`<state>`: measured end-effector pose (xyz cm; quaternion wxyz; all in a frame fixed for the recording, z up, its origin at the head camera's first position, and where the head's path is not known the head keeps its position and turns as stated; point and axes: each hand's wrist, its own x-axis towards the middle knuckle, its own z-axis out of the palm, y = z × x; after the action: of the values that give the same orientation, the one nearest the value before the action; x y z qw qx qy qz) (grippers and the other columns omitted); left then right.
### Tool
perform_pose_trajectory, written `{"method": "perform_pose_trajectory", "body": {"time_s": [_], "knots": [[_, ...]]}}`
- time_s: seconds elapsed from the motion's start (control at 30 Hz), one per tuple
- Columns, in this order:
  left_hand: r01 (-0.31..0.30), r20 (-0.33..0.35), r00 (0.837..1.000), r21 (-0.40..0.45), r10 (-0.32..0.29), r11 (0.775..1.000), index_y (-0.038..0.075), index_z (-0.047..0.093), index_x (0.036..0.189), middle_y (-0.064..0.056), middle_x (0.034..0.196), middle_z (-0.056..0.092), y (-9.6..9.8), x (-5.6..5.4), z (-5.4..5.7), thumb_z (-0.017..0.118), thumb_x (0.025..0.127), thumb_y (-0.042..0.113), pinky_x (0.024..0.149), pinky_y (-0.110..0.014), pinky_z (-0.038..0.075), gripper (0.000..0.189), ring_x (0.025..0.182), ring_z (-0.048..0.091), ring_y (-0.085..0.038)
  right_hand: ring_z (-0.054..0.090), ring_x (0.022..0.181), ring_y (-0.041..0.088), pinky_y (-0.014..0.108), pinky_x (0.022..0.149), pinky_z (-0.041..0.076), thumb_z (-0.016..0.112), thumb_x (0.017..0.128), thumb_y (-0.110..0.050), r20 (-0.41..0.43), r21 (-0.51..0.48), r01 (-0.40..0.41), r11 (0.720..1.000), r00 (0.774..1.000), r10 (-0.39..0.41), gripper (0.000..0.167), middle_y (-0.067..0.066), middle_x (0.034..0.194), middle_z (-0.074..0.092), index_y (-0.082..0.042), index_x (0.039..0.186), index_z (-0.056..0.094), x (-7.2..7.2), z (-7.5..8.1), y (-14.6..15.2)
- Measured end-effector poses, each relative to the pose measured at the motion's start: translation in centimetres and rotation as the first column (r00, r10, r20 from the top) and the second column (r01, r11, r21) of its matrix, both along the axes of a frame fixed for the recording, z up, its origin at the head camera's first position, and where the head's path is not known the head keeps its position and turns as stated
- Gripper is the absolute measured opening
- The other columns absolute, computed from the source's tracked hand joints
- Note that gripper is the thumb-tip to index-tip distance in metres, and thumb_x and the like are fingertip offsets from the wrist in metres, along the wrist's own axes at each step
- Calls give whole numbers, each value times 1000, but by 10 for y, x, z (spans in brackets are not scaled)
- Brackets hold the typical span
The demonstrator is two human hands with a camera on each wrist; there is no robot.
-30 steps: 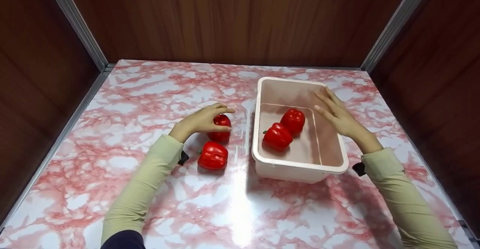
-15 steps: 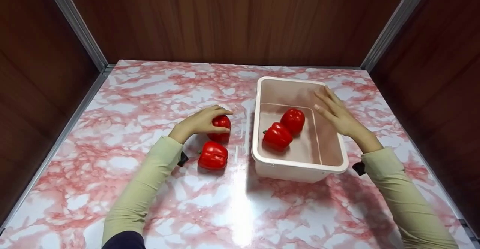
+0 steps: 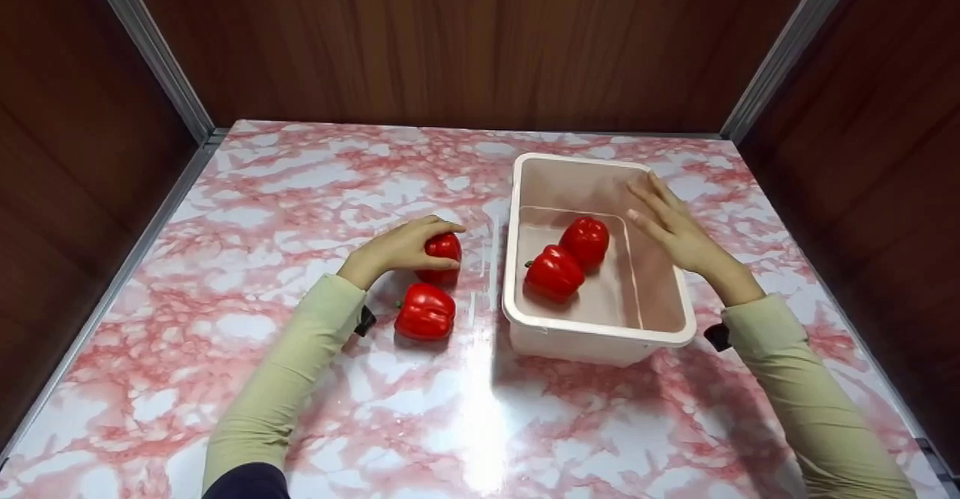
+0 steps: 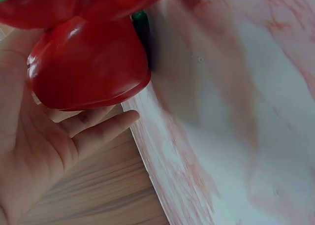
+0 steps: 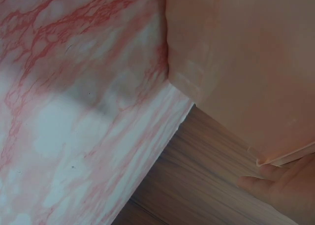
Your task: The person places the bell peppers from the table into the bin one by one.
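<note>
Work judged about half done: a front pepper and a back pepper lie in the bin; a near pepper and a far pepper remain left of it on the table. Left hand curls round the far pepper; right hand, fingers extended, rests at the bin's right rim, holding no pepper. Far pepper's stem sits low by the table, so long axis judged roughly upright, exact tilt unclear; near pepper lies sideways, stem left.
</note>
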<state>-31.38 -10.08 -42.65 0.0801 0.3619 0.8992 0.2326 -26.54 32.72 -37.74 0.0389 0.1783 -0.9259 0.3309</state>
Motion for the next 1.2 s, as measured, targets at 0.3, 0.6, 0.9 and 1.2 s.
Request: {"method": "perform_pose_trajectory", "body": {"time_s": [0.3,0.6,0.9,1.2], "knots": [[2,9,1000,31,-3,1000,18,48,135,-8,124,53,0,-1,-2,67,81,46,88,-40,48,65,107,54,-22,-1,141,36,65,106,2,47,96,-38,9,-10,0,1000,1000,0,55,14,155,2,-20,145,31,0,1,-1],[13,0,1000,60,-13,998,15,52,130,-8,124,55,-1,-1,-4,69,79,45,87,-40,49,61,109,54,-23,1,141,38,66,105,2,47,96,-35,-4,-3,-14,1000,1000,14,54,16,155,3,-17,145,32,-1,0,-1],[11,-33,999,70,-9,998,17,55,127,-7,121,57,-1,1,-1,70,78,46,86,-39,49,59,106,55,-21,2,141,37,65,106,4,46,95,-40,10,9,8,1000,1000,-8,56,13,155,3,-19,145,31,0,-2,0],[26,-53,998,105,-20,994,19,55,126,-6,123,56,0,-1,3,71,78,43,87,-40,49,57,109,55,-21,0,141,34,64,106,2,47,96,-38,0,-1,-3,1000,1000,3,56,10,156,1,-18,146,31,0,-1,0]]}}
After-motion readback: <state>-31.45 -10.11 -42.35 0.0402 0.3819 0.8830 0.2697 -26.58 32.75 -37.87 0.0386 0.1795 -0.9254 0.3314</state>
